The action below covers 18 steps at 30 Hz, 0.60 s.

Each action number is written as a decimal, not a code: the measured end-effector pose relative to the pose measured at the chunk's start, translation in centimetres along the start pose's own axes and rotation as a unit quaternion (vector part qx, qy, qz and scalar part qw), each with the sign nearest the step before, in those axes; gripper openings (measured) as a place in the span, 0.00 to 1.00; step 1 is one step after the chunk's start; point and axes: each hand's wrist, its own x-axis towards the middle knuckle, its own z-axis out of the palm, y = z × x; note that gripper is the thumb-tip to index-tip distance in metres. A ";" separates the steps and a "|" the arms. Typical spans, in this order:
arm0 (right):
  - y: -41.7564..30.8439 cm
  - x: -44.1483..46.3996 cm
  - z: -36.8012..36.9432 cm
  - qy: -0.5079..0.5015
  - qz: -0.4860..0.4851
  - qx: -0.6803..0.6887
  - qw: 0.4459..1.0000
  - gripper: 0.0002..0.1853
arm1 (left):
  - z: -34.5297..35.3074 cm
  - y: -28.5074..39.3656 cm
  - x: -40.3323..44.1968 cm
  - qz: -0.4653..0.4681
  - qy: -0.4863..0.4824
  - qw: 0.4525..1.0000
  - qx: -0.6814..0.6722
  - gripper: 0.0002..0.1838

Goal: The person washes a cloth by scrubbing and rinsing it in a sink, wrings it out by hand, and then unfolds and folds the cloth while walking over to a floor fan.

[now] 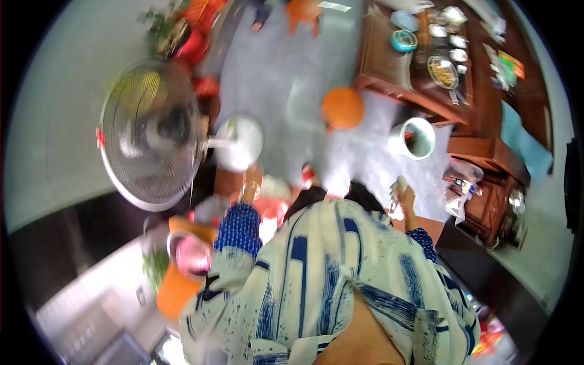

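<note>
My left hand [253, 174], with a band at the wrist and a blue patterned cuff, reaches forward beside the round white base [240, 143] of a standing fan [152, 135]. Motion blur hides its fingers. On the other side, my right hand [406, 198] is closed round a small pale object that I cannot make out. It is held low over the grey floor [286, 115], below a white bucket [412, 139] with something dark and red inside. A pink and white shape [272, 204] lies near my left forearm, blurred.
An orange stool [343, 108] stands ahead. A dark wooden table [383, 67] with dishes is at the upper right. Plastic bags [460, 188] hang or lie by a wooden cabinet. A pink-filled pot [191, 254] sits at the left. Another person's foot [257, 26] shows far ahead.
</note>
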 end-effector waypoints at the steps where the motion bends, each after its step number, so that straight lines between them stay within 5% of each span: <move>1: -0.7 0.0 0.8 -0.015 0.014 0.071 0.997 0.23 | -0.9 -0.1 2.1 -0.030 0.089 0.995 -0.014 0.26; 2: -1.8 -0.4 -0.2 -0.030 0.035 0.013 0.999 0.24 | -2.1 1.6 -0.5 0.048 0.197 0.979 0.036 0.27; 4: 0.1 -0.4 0.8 -0.058 0.023 0.113 0.992 0.25 | -3.7 3.4 -1.2 0.005 0.261 0.965 0.031 0.28; 7: 2.0 0.5 2.4 -0.077 0.035 -0.030 0.996 0.24 | -5.7 2.6 2.3 0.023 0.366 0.929 0.043 0.28; 10: -3.0 -0.4 1.3 -0.176 0.077 0.127 0.973 0.19 | -8.4 -0.4 7.7 0.000 0.401 0.916 -0.005 0.31; 15: 8.7 4.3 5.5 -0.169 0.082 0.107 0.976 0.16 | -12.2 -5.1 14.1 -0.184 0.462 0.867 0.016 0.44; 18: 3.7 5.8 5.0 -0.191 0.102 0.044 0.975 0.19 | -14.4 -8.4 17.9 -0.292 0.470 0.831 0.055 0.47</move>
